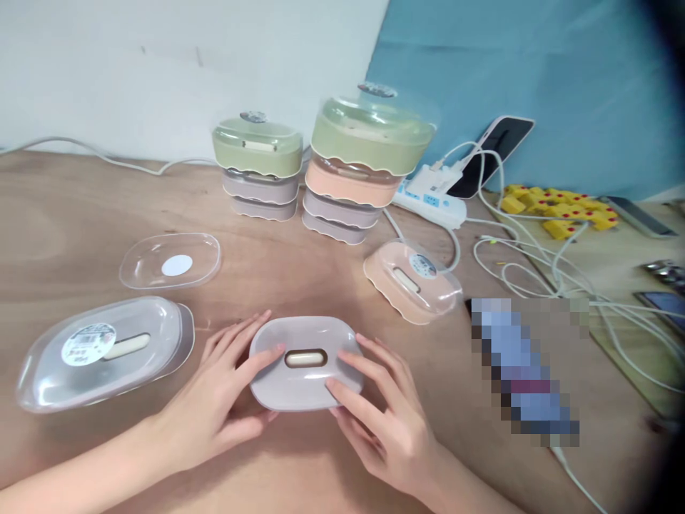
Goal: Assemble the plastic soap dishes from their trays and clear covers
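In front of me a glossy grey oval box lies between my hands, with a slot in the middle of its top that shows a cream bar inside. My left hand holds its left side, one finger on the top and the thumb at the lower edge. Gripping the right side, my right hand has two fingertips on the top and others around the edge. A clear oval cover with a white round sticker rests at the left. Below it is another grey box under a clear cover with a label.
Two stacks of covered boxes, one topped by a green box and one by a larger green box, stand behind. A peach box, power strip, phone, loose white cables and yellow pieces occupy the right.
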The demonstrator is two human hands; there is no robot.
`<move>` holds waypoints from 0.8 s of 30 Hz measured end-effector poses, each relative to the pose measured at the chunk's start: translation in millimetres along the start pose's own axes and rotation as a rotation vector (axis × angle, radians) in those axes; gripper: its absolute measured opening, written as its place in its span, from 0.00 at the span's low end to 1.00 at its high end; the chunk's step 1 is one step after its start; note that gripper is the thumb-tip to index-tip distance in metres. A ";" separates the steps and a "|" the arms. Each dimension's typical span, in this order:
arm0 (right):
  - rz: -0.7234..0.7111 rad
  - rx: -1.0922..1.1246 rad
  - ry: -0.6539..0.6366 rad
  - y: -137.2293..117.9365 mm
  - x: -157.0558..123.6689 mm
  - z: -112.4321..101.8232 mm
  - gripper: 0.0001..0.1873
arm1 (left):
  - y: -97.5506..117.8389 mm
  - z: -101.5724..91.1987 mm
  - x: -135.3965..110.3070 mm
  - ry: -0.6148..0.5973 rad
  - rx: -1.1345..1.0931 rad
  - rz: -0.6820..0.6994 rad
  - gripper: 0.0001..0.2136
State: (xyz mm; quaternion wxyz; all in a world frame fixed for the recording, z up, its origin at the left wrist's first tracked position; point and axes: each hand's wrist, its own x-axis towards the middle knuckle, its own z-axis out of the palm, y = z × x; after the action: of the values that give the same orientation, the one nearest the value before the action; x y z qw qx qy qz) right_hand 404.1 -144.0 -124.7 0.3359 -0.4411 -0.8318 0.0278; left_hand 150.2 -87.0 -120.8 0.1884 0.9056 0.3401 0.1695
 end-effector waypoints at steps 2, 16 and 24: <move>-0.010 -0.010 0.010 -0.2 0.7 0.1 0.15 | 0.7 -0.2 -1.3 0.030 0.008 0.002 0.26; -0.175 -0.048 0.124 -7.0 2.5 4.2 0.06 | -3.7 -0.4 -7.9 0.108 0.067 0.275 0.20; -0.217 -0.056 0.126 -6.4 4.2 2.1 0.07 | -3.6 -1.8 -7.0 0.141 0.092 0.317 0.18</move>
State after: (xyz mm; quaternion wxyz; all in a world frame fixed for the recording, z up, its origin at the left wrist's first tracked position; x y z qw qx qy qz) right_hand 396.7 -144.2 -121.8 0.3760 -0.3588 -0.8523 -0.0598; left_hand 142.4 -88.9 -122.1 0.0935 0.9413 0.2129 0.2447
